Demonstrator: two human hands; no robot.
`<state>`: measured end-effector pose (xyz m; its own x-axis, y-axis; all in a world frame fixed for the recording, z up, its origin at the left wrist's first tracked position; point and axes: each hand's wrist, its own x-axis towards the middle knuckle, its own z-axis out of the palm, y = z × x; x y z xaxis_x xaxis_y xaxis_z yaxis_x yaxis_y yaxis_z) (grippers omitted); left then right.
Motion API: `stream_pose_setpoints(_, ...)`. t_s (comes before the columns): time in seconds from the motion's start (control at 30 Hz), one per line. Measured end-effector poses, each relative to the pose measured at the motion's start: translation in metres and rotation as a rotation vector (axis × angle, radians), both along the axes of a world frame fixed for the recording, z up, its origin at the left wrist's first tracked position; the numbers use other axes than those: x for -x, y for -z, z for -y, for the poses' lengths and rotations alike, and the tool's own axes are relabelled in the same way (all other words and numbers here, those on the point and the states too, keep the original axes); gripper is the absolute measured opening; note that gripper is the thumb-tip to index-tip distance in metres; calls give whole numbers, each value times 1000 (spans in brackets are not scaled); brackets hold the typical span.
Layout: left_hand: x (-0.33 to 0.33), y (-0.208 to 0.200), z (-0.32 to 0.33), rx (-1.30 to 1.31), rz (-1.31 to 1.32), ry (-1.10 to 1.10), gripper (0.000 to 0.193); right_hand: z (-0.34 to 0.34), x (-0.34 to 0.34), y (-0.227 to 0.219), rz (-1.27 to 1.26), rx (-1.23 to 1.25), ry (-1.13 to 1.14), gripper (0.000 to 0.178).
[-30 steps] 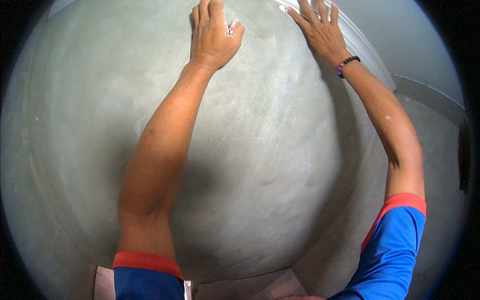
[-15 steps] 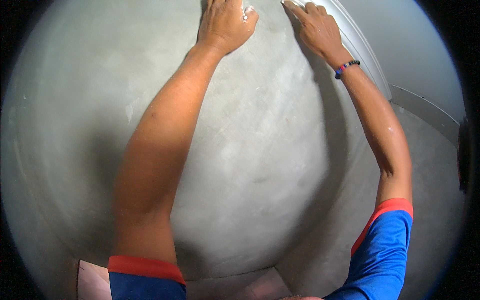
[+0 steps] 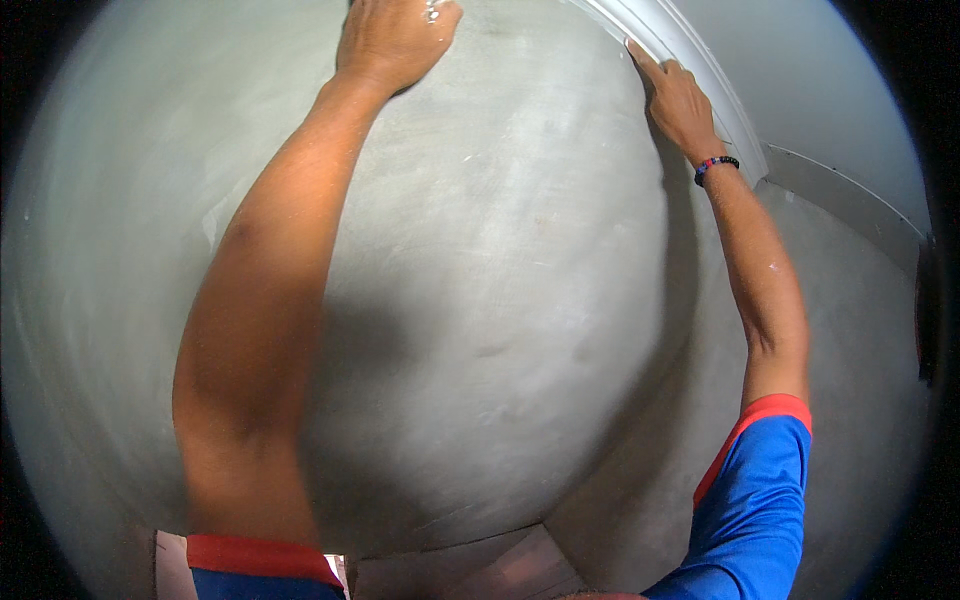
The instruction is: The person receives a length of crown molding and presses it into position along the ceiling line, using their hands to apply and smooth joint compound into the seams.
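My left hand [image 3: 398, 45] is at the top edge against the grey wall [image 3: 500, 250], back toward me, fingers mostly cut off by the frame. White paste shows by its thumb, and the hand looks closed; what lies in the palm is hidden. My right hand [image 3: 685, 108] holds nothing I can see. Its index finger reaches up along the seam where the wall meets a white moulding [image 3: 690, 45], white paste on the tip, while the other fingers bend. A dark beaded bracelet [image 3: 716, 168] circles the right wrist.
Beyond the moulding spreads a pale smooth surface [image 3: 830, 80]. Right of my arm, a second grey wall [image 3: 850, 300] meets the first at a corner. A dark object [image 3: 926, 310] sits at the right rim. Pinkish panels [image 3: 470, 575] show at the bottom.
My left hand has moved left and slightly up, its fingers further out of frame. My right hand has slid down and right along the moulding's edge, index finger still extended.
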<state>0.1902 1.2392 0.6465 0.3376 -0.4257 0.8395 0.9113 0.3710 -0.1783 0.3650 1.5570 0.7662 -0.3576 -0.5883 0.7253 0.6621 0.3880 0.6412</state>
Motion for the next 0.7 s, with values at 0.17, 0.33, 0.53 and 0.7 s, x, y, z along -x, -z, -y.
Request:
stream_pose_setpoints(0.17, -10, -4, 2, 47, 52, 14, 68, -49, -35, 10, -22, 277, 111, 80)
stream_pose_setpoints(0.33, -9, -3, 2, 48, 60, -44, 66, -64, -55, 22, -19, 461, 168, 75)
stream_pose_setpoints(0.53, -17, -6, -2, 78, 77, -51, 63, -77, -68, 4, -198, 715, -110, 38)
stream_pose_setpoints(0.7, -10, -2, 4, 67, 56, -92, 63, -35, -53, -28, 108, 1576, -697, 16)
